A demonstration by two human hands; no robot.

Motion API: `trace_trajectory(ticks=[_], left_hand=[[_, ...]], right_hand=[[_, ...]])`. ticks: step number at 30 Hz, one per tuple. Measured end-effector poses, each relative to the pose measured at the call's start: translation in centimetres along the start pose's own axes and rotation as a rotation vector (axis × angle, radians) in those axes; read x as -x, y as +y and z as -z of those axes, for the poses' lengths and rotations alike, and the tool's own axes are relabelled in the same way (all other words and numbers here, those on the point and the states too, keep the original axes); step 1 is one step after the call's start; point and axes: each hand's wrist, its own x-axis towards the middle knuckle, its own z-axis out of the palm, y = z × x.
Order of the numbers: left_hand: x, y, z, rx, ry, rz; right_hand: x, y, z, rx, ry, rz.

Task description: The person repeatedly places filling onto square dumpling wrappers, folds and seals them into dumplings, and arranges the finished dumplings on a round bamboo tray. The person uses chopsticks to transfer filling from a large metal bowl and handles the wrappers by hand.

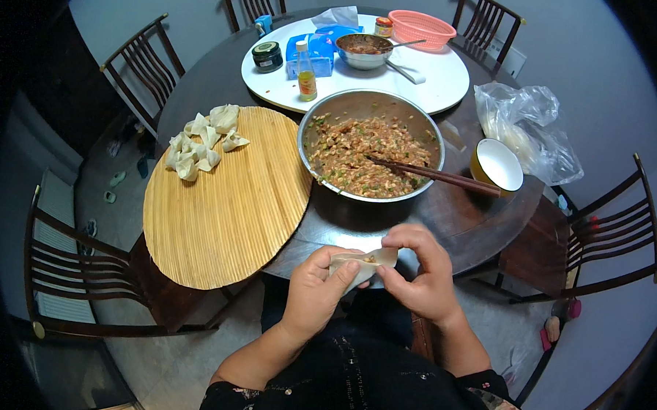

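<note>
A wonton wrapper [380,256] with a little filling on it is held in front of me at the table's near edge. My left hand [316,291] is closed around its left side, the thumb lying across the near face. With thumb and index finger, my right hand [426,277] grips the wrapper's right edge. Beyond my hands stands a large steel bowl [370,199] of minced filling [360,148] with green bits. Brown chopsticks [447,179] rest in it, their ends over the right rim. Several folded wontons [199,149] lie on a round bamboo mat [229,223] to the left.
At right are a yellow-and-white bowl [499,167] and a clear plastic bag [530,129]. The white turntable [444,78] carries a smaller steel bowl [363,58], a bottle [305,76], a dark jar [267,56], tissues [321,47] and a pink basket [422,31]. Chairs [94,283] surround the table.
</note>
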Motion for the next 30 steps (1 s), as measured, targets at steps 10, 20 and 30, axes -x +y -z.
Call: trace_trajectory(ticks=[10,20,30], left_hand=[[0.2,0.4,-0.7,-0.205,0.068,-0.214],[0.6,0.7,-0.2,-0.502,0.068,-0.356],[0.6,0.8,0.1,-0.05,0.1,-0.267]], right_hand=[[-0.3,-1.1,0.4,0.16,-0.079,0.363],[-0.3,-1.4,-0.5,0.099,-0.137,0.381],[1.4,0.7,0.1,-0.526,0.143,0.049]])
